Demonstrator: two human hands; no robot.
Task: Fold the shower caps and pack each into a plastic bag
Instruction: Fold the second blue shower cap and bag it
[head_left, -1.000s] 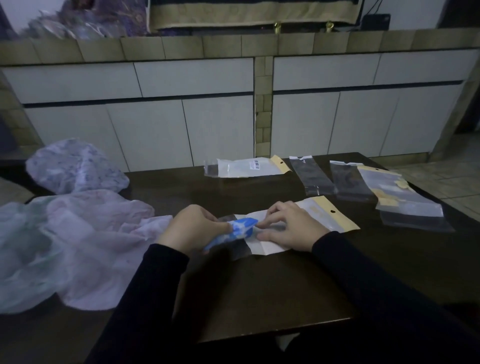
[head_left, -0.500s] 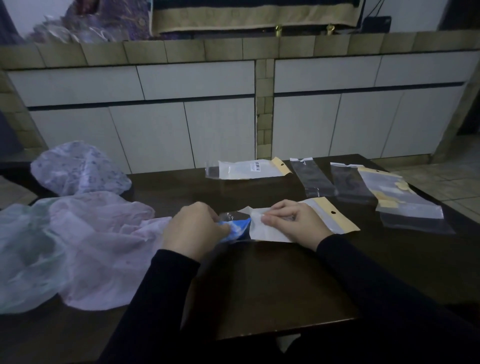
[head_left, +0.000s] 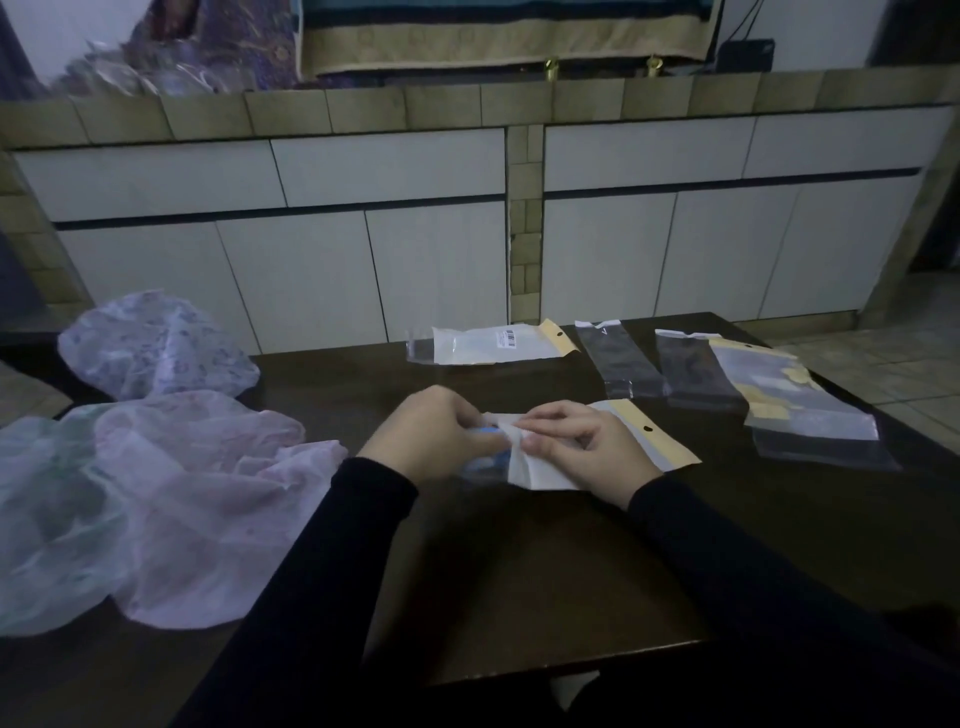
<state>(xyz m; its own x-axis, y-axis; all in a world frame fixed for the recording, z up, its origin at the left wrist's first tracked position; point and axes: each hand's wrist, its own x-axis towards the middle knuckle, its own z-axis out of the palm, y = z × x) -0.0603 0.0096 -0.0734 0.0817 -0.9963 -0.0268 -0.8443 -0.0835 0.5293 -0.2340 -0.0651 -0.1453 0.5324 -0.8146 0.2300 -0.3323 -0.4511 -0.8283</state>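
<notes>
Dark table (head_left: 519, 571), loose shower caps (head_left: 197, 499) heaped at its left side. Centre: left hand (head_left: 431, 441) grips the folded blue shower cap (head_left: 496, 457) at the mouth of the plastic bag (head_left: 545, 467), which the right hand (head_left: 582, 447) pinches.

Two arms enter from the lower edge of the view. Both are covered by long, plain black sleeves with no visible markings, seams, buttons or logos. The left sleeve (head_left: 311, 571) ends at the wrist in a simple straight cuff, and the right sleeve (head_left: 737, 561) ends the same way. The left hand (head_left: 431, 441) and the right hand (head_left: 587, 447) are bare: no gloves, rings, watch or bracelets are visible.
</notes>
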